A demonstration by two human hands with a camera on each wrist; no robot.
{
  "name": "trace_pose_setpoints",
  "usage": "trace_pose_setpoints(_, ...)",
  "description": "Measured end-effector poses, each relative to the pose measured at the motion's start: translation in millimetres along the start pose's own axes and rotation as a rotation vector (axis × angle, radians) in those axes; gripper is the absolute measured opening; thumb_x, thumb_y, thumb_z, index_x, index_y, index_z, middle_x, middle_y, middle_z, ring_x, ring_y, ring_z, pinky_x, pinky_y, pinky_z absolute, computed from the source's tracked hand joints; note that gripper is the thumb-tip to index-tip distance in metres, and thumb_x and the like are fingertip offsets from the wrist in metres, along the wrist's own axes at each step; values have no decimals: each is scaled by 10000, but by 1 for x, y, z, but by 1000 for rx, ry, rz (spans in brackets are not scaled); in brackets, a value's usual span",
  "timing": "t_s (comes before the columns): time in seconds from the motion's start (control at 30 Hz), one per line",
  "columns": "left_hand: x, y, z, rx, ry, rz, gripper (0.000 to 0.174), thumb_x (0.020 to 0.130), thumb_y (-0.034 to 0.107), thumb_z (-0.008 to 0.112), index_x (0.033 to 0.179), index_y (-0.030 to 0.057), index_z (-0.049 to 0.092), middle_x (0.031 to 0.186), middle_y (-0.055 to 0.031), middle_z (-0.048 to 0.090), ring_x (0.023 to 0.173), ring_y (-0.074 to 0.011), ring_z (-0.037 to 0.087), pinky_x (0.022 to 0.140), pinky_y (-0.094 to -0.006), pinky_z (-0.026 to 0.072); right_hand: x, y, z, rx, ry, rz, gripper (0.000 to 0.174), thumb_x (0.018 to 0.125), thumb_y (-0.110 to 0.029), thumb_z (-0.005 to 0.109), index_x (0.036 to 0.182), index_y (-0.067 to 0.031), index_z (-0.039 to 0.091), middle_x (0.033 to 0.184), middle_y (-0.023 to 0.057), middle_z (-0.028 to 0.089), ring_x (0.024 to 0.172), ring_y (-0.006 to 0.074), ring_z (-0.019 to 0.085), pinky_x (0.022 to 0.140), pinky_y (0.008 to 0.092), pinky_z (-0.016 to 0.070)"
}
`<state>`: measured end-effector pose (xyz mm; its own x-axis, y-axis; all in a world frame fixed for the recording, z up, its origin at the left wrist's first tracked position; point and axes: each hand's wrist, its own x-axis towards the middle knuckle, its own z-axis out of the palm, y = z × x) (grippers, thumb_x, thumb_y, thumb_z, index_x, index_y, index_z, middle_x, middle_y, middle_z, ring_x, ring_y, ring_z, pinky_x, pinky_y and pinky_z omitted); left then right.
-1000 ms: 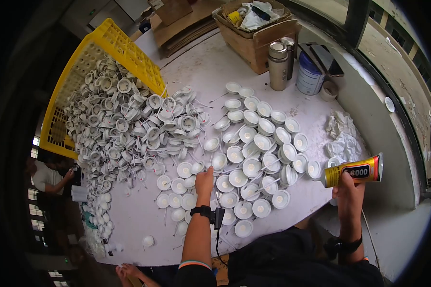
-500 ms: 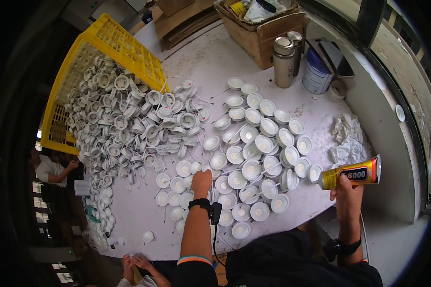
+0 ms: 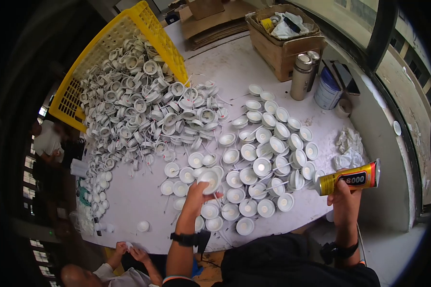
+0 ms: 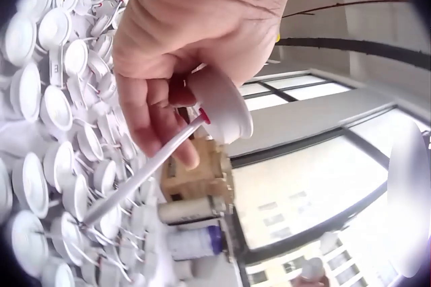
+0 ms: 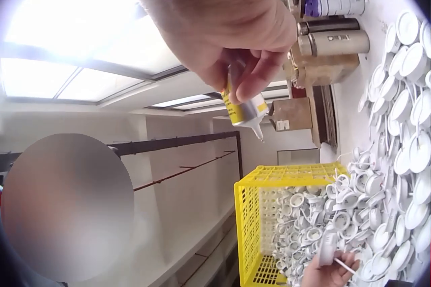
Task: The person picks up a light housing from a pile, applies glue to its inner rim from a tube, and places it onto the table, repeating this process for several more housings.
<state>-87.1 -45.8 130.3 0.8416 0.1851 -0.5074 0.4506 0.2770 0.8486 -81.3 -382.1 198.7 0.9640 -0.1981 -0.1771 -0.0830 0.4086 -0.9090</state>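
In the head view the left hand (image 3: 195, 199) pinches a white downlight (image 3: 209, 180) leftward of the right hand (image 3: 347, 202), whose gripped glue tube (image 3: 354, 178) points lengthwise toward it; the left-wrist view shows its cable (image 4: 148, 168), the right-wrist the nozzle (image 5: 256, 128).

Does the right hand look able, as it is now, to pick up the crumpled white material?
Probably not: the crumpled material lies near the right hand, but that hand is holding the yellow tube.
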Motion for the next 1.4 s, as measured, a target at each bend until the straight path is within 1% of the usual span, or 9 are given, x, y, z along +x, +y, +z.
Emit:
trace_pose_setpoints(0.2, -93, -9, -15, -326, -153, -21, 340, 766, 240, 388, 942, -39, 470, 733, -134, 531, 497, -149, 450, 460, -258, 376, -34, 3, 46, -33, -171, -25, 306, 703, -145, 597, 923, 19, 460, 747, 89, 505, 459, 139, 492, 363, 230, 408)
trace_pose_setpoints(0.27, -107, -10, -21, -444, -178, -109, 370, 786, 278, 367, 988, -19, 455, 746, -148, 535, 471, -132, 385, 438, -258, 324, -48, 6, 67, -33, -263, -54, 303, 704, -145, 597, 911, 23, 454, 728, 89, 504, 454, 143, 499, 362, 230, 409)
trace_pose_setpoints(0.3, -110, -13, -26, -417, -271, -90, 422, 837, 351, 306, 1027, -1, 440, 804, -143, 546, 515, -136, 412, 443, -252, 313, -55, 7, 77, -38, -298, -47, 298, 698, -137, 603, 901, 22, 452, 763, 114, 531, 462, 143, 508, 375, 227, 425)
trace_pose_setpoints(0.43, -127, -13, -33, -603, -291, -164, 501, 882, 419, 205, 1092, 18, 419, 873, -95, 544, 559, -112, 431, 455, -235, 328, -78, 16, 107, -82, -475, -32, 294, 695, -104, 612, 904, 15, 443, 864, 174, 559, 516, 145, 542, 429, 221, 462)
trace_pose_setpoints(0.57, -141, -4, -43, -706, -303, -241, 487, 884, 411, 213, 1110, 26, 408, 861, -90, 545, 557, -121, 450, 441, -229, 349, -100, 20, 134, -108, -568, 0, 296, 707, -82, 622, 914, 22, 437, 865, 164, 562, 572, 146, 566, 476, 230, 483)
trace_pose_setpoints(0.73, -135, -38, -64, -829, -708, -215, 499, 885, 393, 229, 1186, 10, 336, 926, -92, 534, 628, -140, 534, 413, -204, 376, -115, 24, 156, -156, -638, 11, 306, 712, -77, 623, 935, 27, 440, 882, 160, 564, 605, 138, 570, 505, 225, 485)
trace_pose_setpoints(0.83, -137, -37, -60, -858, -785, -139, 487, 886, 390, 231, 1212, 35, 300, 991, -108, 510, 709, -169, 559, 429, -208, 388, -119, 24, 163, -202, -696, -5, 303, 706, -34, 620, 945, 25, 443, 896, 157, 565, 620, 129, 568, 532, 219, 484)
trace_pose_setpoints(1.1, -150, -20, -57, -854, -730, -74, 465, 879, 371, 286, 1255, 120, 180, 1109, -147, 431, 808, -271, 549, 502, -261, 436, -125, 25, 178, -337, -720, -58, 311, 695, -4, 630, 948, 19, 452, 950, 157, 553, 866, 175, 548, 748, 276, 454)
trace_pose_setpoints(1.4, -153, -19, -56, -926, -763, -32, 464, 878, 345, 315, 1254, 116, 167, 1118, -172, 418, 822, -302, 556, 513, -273, 452, -125, 28, 177, -435, -694, -60, 317, 681, -24, 648, 946, 18, 480, 943, 127, 547, 847, 160, 543, 732, 259, 443)
